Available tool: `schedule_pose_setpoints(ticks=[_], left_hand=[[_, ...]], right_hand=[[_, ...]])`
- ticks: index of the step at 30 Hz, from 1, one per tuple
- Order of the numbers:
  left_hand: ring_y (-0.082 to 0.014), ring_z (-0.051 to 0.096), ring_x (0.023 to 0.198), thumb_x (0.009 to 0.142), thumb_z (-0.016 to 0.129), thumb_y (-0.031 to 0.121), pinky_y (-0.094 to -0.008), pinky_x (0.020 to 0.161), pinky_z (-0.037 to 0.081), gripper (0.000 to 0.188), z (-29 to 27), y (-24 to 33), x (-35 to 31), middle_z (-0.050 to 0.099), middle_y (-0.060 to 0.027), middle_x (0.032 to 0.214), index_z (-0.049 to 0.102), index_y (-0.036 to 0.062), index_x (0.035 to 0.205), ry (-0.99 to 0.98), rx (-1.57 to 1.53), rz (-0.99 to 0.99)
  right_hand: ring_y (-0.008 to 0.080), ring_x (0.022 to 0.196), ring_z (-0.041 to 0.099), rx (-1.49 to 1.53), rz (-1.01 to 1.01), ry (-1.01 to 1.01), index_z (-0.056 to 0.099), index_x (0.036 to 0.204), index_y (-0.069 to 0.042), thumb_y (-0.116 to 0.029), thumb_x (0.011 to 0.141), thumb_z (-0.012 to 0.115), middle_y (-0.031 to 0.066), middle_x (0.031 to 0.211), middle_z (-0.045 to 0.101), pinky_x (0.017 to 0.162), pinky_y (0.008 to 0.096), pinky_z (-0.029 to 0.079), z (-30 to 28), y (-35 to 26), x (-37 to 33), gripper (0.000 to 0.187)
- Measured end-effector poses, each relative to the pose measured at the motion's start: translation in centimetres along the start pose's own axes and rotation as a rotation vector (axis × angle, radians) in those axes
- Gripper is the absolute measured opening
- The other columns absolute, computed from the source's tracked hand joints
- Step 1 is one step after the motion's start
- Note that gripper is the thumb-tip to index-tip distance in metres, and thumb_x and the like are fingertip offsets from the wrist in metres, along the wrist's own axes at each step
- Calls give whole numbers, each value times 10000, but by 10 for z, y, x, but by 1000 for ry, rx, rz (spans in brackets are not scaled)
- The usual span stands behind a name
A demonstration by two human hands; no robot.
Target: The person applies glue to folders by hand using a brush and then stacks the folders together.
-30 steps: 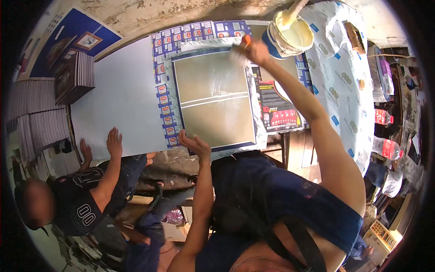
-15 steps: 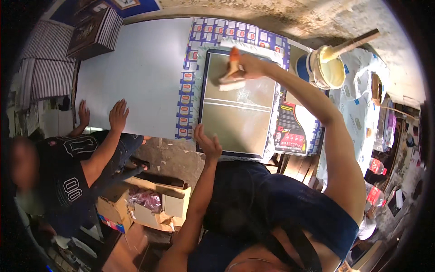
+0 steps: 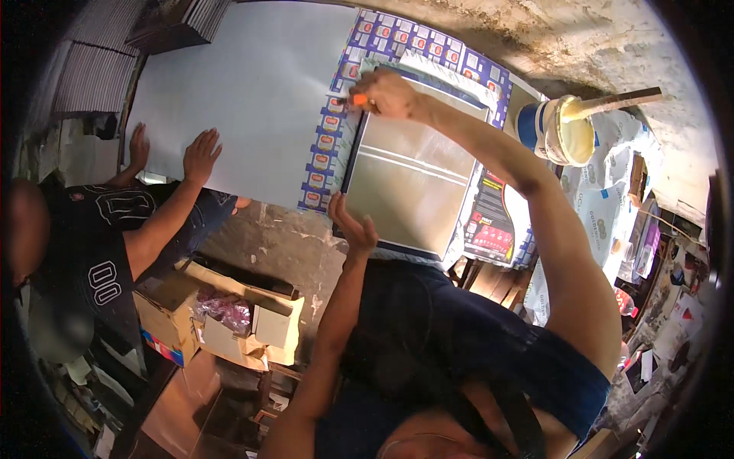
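Observation:
In front of me lies a tan panel (image 3: 406,207) with a dark blue border and white lines across it; part of its surface looks wet and shiny. My right hand (image 3: 390,95) is closed around a wide paste brush (image 3: 359,99) with an orange handle end, over the panel's far left corner. The bristles are mostly hidden or blurred there. At the panel's near left edge rests my left hand (image 3: 355,223), fingers stretched out and holding nothing. Beneath the panel, a stack of sheets shows around its sides.
A bucket (image 3: 577,141) of pale paste with a wooden stick (image 3: 618,102) stands at the right. Left of the panel, another person's hands (image 3: 202,156) lie on a large white board (image 3: 252,92). A cardboard box (image 3: 170,306) sits below, and striped stacks (image 3: 95,80) stand far left.
My right hand has carried the brush left and away from me, from the panel's upper middle to its far left corner. My left hand stays at the near left edge. The view has shifted slightly.

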State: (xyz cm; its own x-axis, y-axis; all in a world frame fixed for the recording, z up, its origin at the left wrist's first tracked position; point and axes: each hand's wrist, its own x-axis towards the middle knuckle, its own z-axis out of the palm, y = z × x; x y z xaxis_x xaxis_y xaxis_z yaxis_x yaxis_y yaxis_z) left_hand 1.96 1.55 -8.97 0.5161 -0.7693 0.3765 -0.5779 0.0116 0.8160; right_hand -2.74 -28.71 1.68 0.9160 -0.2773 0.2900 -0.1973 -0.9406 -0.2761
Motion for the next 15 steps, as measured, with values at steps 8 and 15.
schedule_pose_setpoints(ticks=[8,15], left_hand=[[-392,327,1285,965,386,515,-548,1082,247,721,0,-3,2,320,-268,1364,320,-86,1359,80,-63,28],[-408,364,1253,974,370,505,-545,1062,243,678,1,7,7,432,-249,1304,361,-57,1353,-13,70,-15]], right_hand=[[304,861,622,228,335,-397,666,942,-139,-363,862,669,99,890,673,794,445,477,-27,-14,-52,238],[229,907,587,7,19,-317,672,971,-190,-263,754,655,25,904,638,759,405,448,-32,-67,-179,230]])
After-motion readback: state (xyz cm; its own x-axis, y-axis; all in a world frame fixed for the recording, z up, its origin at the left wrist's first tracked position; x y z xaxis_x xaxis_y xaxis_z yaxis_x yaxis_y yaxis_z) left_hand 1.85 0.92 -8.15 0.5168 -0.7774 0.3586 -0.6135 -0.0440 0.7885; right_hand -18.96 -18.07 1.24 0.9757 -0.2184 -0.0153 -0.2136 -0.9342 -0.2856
